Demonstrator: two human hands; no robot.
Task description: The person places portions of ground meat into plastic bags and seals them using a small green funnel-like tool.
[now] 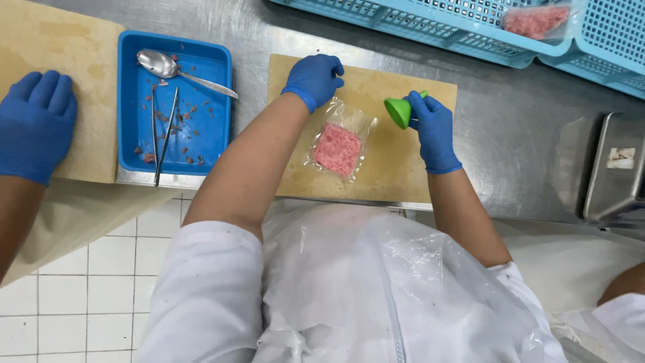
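One clear pouch of pink mince lies on your board. Your right hand grips one green funnel; left hand pinches the pouch's top edge. Blue tray: one spoon, one tweezers, red scraps.

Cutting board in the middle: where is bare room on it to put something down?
The cutting board is bare along its right part, under the green funnel in the right hand, and left of the meat pouch near the forearm. It is crowded around the left hand.
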